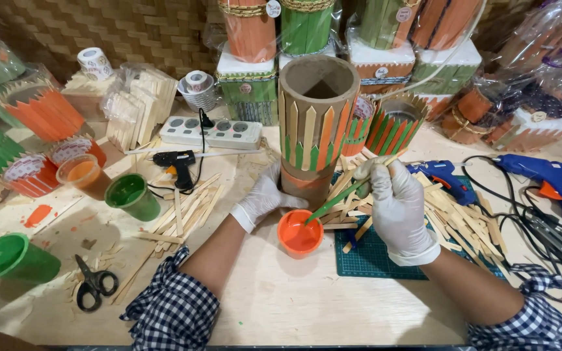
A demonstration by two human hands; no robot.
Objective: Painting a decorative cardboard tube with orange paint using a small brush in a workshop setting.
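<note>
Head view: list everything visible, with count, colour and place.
Tube: one, brown cardboard with orange, green and plain sticks, centre.
Paint cup: one, orange, below tube.
Brush: one, green handle, tip in paint cup.
Green cups: two, left side.
Scissors: one, black, lower left.
Glue guns: two blue at right, one black left of centre.
Power strip: one, white, behind.
Cutting mat: one, green, under loose sticks.
Left hand: white glove, on tube base.
Right hand: white glove, holding brush.
</note>
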